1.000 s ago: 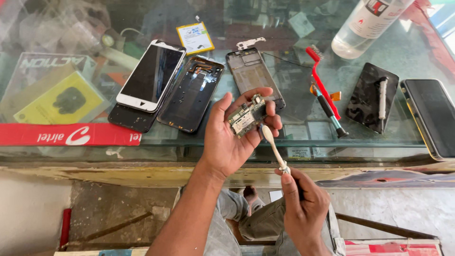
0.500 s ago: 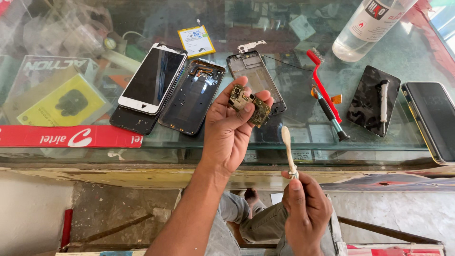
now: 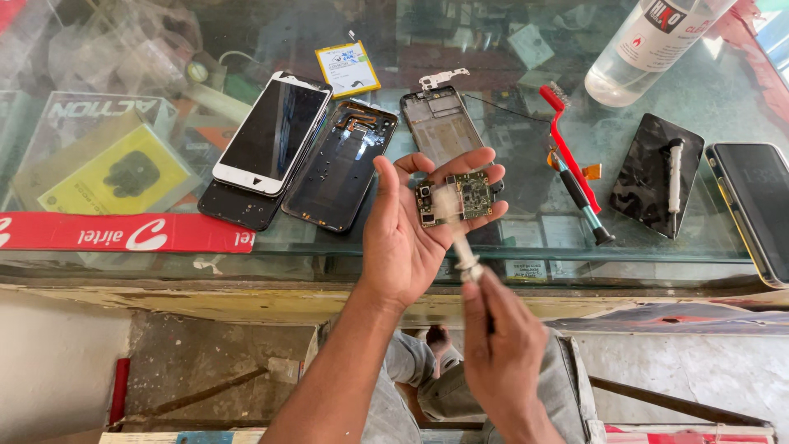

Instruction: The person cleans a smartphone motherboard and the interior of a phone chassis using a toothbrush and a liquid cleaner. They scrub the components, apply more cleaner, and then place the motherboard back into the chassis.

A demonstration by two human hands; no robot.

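While the left hand (image 3: 411,238) lies palm-up above the glass worktop (image 3: 526,247), it cradles a small green circuit board (image 3: 460,197) on its loosely curled fingers. The right hand (image 3: 501,353) is closed around a white toothbrush (image 3: 457,238), whose blurred head touches the board. Behind them lie a white-framed phone (image 3: 271,131), a dark back cover (image 3: 341,164), a red brush (image 3: 567,148) and a clear bottle (image 3: 649,49).
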